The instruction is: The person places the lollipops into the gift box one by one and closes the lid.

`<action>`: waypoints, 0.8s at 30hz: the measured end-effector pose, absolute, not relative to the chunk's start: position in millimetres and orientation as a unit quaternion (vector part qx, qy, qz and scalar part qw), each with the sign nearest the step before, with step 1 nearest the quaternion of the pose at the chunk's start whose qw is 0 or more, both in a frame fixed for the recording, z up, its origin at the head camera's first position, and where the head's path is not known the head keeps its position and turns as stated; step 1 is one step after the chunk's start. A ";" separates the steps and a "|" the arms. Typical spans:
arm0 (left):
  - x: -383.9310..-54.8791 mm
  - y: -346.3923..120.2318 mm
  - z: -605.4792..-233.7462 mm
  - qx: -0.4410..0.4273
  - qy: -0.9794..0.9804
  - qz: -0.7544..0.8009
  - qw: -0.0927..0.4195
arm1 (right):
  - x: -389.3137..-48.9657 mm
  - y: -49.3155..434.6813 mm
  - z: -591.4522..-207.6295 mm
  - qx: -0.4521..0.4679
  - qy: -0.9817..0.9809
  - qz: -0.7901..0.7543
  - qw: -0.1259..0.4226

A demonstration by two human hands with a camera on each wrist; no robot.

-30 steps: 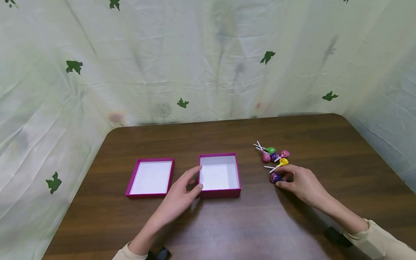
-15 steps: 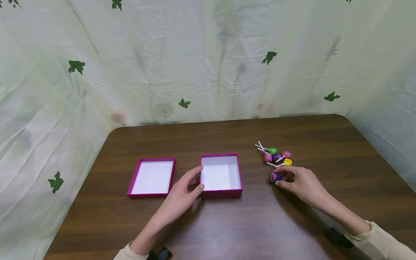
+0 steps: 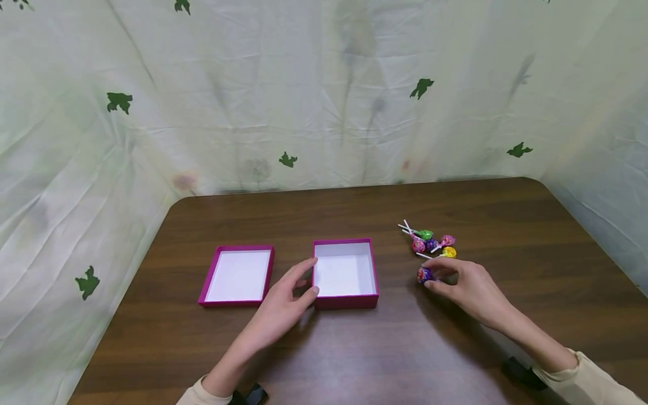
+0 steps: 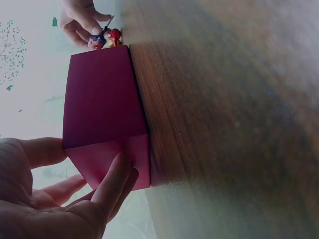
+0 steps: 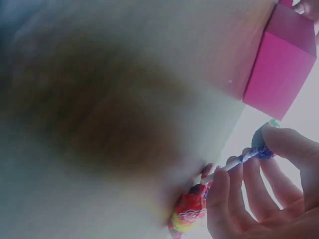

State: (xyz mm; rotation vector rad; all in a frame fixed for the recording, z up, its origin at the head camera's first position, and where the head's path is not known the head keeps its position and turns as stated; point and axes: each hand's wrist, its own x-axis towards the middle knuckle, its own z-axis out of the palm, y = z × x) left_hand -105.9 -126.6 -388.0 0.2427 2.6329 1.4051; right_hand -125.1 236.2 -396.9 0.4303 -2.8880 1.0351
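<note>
Purple-wrapped lollipop pinched in your right grip, near lollipop cluster; slack pinch could drop it. Your left grip, spread wide, touches magenta box; hard push could slide it.

The box looks like smooth matt card, the lollipop wrapper glossy, the table satiny wood.

A magenta box with a white interior is sitting open-topped slightly right of the head frame's lower centre, while a purple-wrapped, pale-sticked lollipop is being pinched farther right, its candy end pointing left.
</note>
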 end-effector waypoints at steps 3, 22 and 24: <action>-105.7 -126.7 -388.1 0.081 0.877 0.469 0.072 | -125.3 233.4 -396.0 0.143 -0.927 0.345 0.024; -107.1 -127.9 -390.4 0.088 0.876 0.469 0.068 | -130.6 217.3 -387.0 0.175 -0.898 0.402 0.041; -106.8 -128.0 -390.5 0.085 0.876 0.469 0.071 | -131.1 215.2 -385.0 0.180 -0.892 0.412 0.042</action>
